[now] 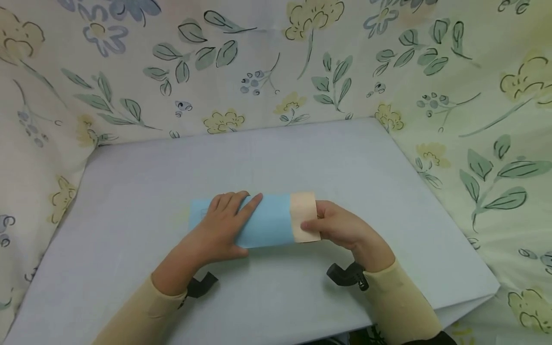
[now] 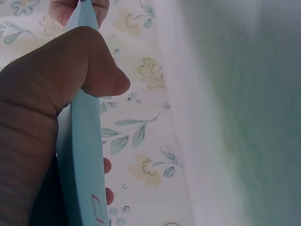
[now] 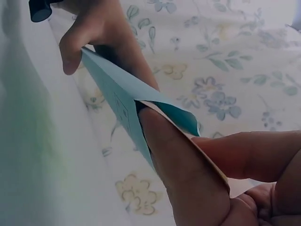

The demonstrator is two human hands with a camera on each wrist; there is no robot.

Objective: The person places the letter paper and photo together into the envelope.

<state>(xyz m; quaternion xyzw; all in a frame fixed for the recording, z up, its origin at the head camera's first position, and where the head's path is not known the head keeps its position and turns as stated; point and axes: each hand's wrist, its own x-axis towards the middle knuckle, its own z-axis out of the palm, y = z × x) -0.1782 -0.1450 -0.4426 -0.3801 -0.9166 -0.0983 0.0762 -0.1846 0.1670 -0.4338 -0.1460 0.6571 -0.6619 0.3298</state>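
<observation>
A light blue envelope (image 1: pixel 271 220) lies sideways between my hands, its peach end flap (image 1: pixel 304 208) pointing right. My left hand (image 1: pixel 217 230) grips the left part across its width, thumb at the near edge and fingers at the far edge. At the right end, my right hand (image 1: pixel 342 227) pinches the peach flap between thumb and fingers. In the right wrist view, one finger (image 3: pixel 181 169) reaches into the gaping mouth of the envelope (image 3: pixel 124 82). Small printed boxes show on its blue face. What the envelope contains, if anything, is hidden.
A white-covered table (image 1: pixel 276 163) spreads beneath the hands. Floral cloth (image 1: pixel 258 57) hangs behind it and along both sides. Black wrist mounts (image 1: pixel 347 275) sit at both cuffs. Dark objects (image 1: pixel 345 338) show below the table's front edge.
</observation>
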